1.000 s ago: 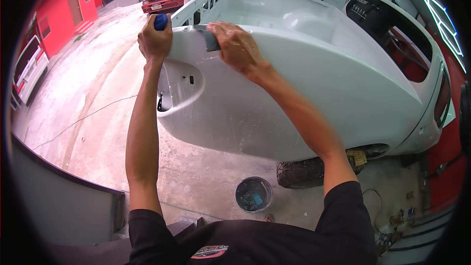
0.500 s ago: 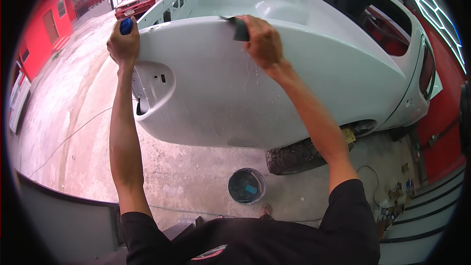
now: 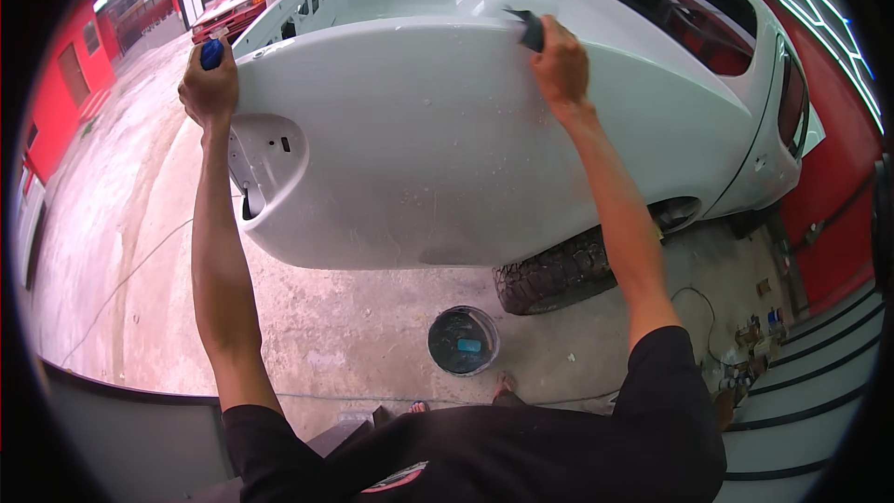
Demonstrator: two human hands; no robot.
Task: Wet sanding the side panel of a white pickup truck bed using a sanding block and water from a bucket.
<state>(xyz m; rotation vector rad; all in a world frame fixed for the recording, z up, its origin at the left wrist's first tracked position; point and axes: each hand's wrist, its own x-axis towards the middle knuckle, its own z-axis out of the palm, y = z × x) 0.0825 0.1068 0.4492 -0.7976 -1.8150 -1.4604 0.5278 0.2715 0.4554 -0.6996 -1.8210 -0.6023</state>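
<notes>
My left hand (image 3: 207,84) grips a blue object (image 3: 211,54), perhaps a small bottle, at the rear top corner of the white pickup bed panel (image 3: 428,149). My right hand (image 3: 559,61) holds a dark grey sheet (image 3: 529,30), which looks like sandpaper, on the panel's top edge, right of the middle. Droplets and wet streaks show on the paint. The panel has a recessed lamp housing (image 3: 273,158) below my left hand, with holes in it.
Below stand a dark bucket (image 3: 447,340) with a light blue object inside and the truck's tire (image 3: 549,279). A cable crosses the floor. Small items (image 3: 745,345) sit at lower right beside a red wall (image 3: 829,242). A red car (image 3: 223,14) is outside.
My right hand has slid with the grey sheet rightward and up along the panel's edge, away from my left hand. The view has shifted, so the panel's left corner sits farther left.
</notes>
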